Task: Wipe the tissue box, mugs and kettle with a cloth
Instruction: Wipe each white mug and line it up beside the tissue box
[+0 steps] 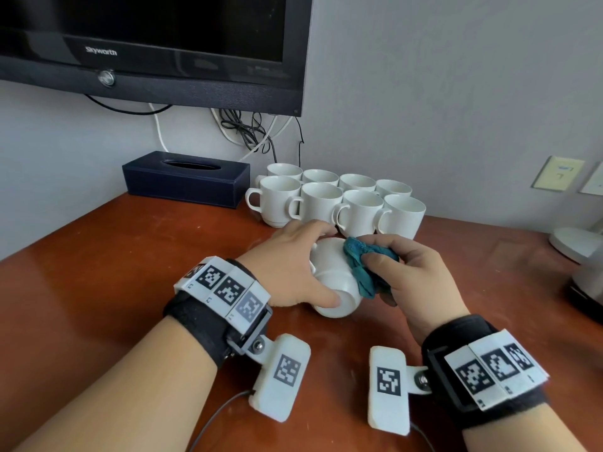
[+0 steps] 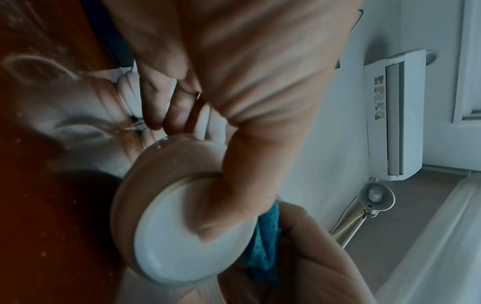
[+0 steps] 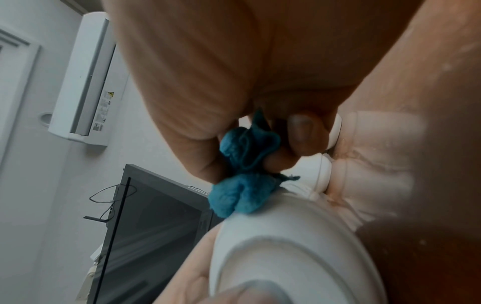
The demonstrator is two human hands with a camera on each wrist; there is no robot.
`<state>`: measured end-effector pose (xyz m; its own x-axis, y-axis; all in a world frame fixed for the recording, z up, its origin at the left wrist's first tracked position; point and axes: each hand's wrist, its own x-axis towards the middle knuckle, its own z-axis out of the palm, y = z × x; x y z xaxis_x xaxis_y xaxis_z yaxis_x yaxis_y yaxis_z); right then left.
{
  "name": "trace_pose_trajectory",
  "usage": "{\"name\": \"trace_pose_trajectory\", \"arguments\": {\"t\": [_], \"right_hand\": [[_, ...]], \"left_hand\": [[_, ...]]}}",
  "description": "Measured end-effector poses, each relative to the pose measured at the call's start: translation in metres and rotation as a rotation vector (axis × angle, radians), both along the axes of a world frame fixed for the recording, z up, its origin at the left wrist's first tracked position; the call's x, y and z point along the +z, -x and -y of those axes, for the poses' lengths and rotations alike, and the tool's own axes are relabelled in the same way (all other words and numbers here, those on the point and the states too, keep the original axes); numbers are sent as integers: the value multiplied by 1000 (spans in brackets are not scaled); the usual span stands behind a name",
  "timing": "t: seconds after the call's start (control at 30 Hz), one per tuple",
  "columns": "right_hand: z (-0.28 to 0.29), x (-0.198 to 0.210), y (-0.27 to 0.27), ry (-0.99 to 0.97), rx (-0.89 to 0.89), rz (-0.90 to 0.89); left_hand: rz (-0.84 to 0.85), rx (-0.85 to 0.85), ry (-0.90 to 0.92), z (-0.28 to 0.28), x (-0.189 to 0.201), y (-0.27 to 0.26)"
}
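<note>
Left hand (image 1: 287,265) grips a tipped white mug (image 1: 336,282) at frame centre; right hand (image 1: 414,275) pinches a teal cloth (image 1: 362,265) against it; kettle (image 1: 587,282) cut off at right edge.

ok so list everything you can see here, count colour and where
mugs: eight, white, two rows at the back of the table
held mug: one, white, tipped on its side
cloth: one, teal, against the held mug
tissue box: one, dark blue, back left
kettle: one, metallic, right edge, partly cut off
television: one, black, on the wall
table: one, reddish-brown
left hand: grips the held mug
right hand: holds the cloth
</note>
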<state>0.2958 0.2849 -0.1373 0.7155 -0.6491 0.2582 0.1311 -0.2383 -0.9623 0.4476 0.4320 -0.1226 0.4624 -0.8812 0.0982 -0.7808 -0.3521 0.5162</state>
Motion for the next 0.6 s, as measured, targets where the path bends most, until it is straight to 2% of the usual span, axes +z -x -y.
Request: {"name": "trace_pose_trajectory", "arguments": {"t": [0.2, 0.4, 0.6], "right_hand": [[-1, 0, -1, 20, 3, 8], [3, -1, -3, 54, -117, 47], [3, -1, -2, 22, -85, 21]], "left_hand": [[16, -25, -11, -1, 3, 3], [19, -93, 40, 0, 4, 9], [25, 23, 84, 2, 0, 8]]}}
